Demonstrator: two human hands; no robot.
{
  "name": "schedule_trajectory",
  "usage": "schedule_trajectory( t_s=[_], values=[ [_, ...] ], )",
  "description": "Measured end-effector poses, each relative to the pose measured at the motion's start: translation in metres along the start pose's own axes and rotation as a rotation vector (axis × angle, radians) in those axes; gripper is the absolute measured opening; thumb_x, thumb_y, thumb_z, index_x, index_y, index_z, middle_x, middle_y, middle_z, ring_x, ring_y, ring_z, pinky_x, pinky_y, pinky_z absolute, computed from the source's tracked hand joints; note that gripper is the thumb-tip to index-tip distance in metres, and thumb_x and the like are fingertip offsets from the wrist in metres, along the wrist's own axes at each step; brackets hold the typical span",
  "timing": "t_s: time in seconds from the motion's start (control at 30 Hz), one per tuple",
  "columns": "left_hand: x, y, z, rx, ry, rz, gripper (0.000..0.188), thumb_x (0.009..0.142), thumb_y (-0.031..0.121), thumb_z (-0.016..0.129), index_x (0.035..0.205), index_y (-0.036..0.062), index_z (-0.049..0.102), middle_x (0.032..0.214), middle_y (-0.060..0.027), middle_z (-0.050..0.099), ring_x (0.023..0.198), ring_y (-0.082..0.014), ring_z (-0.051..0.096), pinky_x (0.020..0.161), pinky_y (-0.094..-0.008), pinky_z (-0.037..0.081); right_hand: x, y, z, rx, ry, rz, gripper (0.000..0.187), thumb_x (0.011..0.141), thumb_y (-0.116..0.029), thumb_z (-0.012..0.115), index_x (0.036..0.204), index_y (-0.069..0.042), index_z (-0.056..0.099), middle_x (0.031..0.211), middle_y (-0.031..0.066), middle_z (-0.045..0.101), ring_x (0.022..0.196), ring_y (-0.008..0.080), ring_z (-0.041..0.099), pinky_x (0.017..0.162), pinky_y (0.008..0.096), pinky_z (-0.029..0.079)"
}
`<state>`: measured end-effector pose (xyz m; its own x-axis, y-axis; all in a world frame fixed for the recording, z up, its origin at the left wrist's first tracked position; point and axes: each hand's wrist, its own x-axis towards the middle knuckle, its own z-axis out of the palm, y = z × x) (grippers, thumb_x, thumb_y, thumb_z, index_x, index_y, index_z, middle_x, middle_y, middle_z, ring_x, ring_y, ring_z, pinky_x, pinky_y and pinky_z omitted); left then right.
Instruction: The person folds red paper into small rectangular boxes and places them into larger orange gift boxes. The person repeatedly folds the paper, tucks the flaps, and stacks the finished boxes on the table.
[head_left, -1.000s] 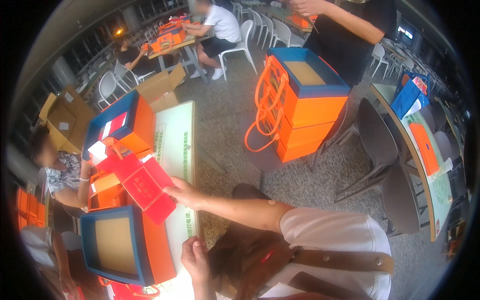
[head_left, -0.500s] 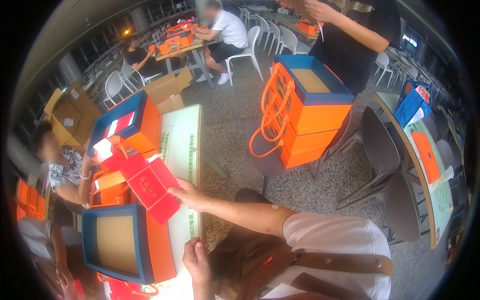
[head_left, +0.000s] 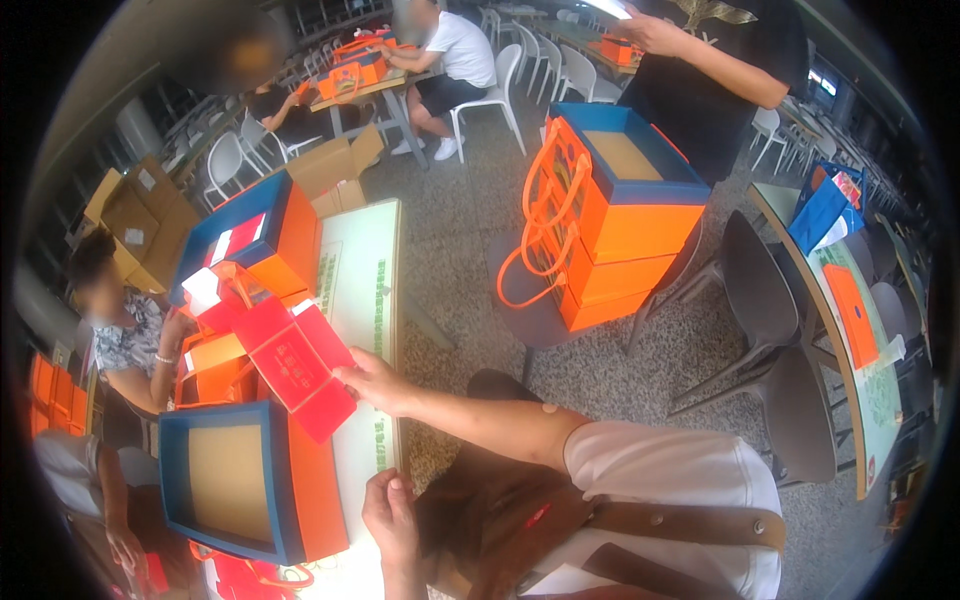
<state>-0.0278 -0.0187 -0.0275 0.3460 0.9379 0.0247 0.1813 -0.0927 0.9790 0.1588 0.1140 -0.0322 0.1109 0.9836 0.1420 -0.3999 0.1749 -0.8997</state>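
My right hand (head_left: 375, 383) grips the edge of a red carton (head_left: 298, 360) with gold print and flaps spread out, held tilted above the table. Below it, my left hand (head_left: 390, 508) is closed, fingers curled against the thumb, with nothing visible in it. An open blue-rimmed orange box (head_left: 232, 485) stands near my left hand, its tan inside facing up. Behind the carton are an orange bag or box (head_left: 218, 375) and another blue-rimmed orange box (head_left: 240, 236), which holds red and white pieces. The carton partly covers what lies behind it.
A stack of orange boxes (head_left: 618, 235) with rope handles stands on a dark chair, beside a standing person (head_left: 690, 110). At left sits another person (head_left: 130, 335). Cardboard cartons (head_left: 140, 220) lie beyond the table (head_left: 360, 270). Grey chairs (head_left: 765, 290) line the right.
The red carton stays in my right hand, almost in the same place. The view shifts slightly. The standing person's hand and white sheet have moved.
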Motion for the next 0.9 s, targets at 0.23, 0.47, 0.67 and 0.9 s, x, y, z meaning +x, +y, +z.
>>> schedule_trajectory(
  t_s=[0.23,0.47,0.67,0.9],
  values=[
    [0.0,0.009,0.0,0.24,-0.021,0.086,0.023,0.1,0.015,0.061,0.114,-0.0022,0.067,0.089,-0.0129,0.069,0.073,-0.0187,0.067,0.07,-0.033,0.056,-0.003,-0.007,-0.004,0.005,0.244,0.105,0.036,0.103,-0.017,0.056,0.135,-0.002,0.053,0.119,0.0117,0.067,0.104,0.0202,0.068,0.093,0.0377,0.058],
    [-0.014,-0.007,-0.02,0.198,-0.052,0.21,0.025,0.105,0.021,0.058,0.113,-0.0025,0.064,0.095,-0.0086,0.068,0.081,-0.0153,0.064,0.076,-0.0294,0.054,-0.061,-0.036,-0.015,0.07,0.198,-0.146,0.023,0.102,-0.018,0.059,0.119,-0.003,0.06,0.106,0.0062,0.067,0.087,0.0131,0.066,0.071,0.0272,0.057],
    [-0.002,0.038,-0.016,0.139,0.162,0.233,0.028,0.106,0.021,0.055,0.12,-0.0029,0.059,0.111,-0.0121,0.066,0.1,-0.0183,0.064,0.09,-0.0317,0.052,-0.094,-0.059,-0.046,0.022,0.087,-0.108,0.021,0.102,-0.016,0.06,0.119,-0.003,0.06,0.105,0.0035,0.067,0.088,0.0107,0.065,0.074,0.0279,0.056],
    [0.002,0.05,-0.016,0.002,0.214,0.103,0.026,0.105,0.016,0.056,0.122,-0.0035,0.058,0.111,-0.01,0.068,0.099,-0.0149,0.063,0.088,-0.0292,0.051,-0.146,-0.053,-0.027,-0.141,-0.06,-0.002,0.026,0.106,-0.018,0.055,0.124,0.0,0.061,0.106,0.0019,0.067,0.087,0.0068,0.061,0.078,0.0236,0.051]
  ],
)
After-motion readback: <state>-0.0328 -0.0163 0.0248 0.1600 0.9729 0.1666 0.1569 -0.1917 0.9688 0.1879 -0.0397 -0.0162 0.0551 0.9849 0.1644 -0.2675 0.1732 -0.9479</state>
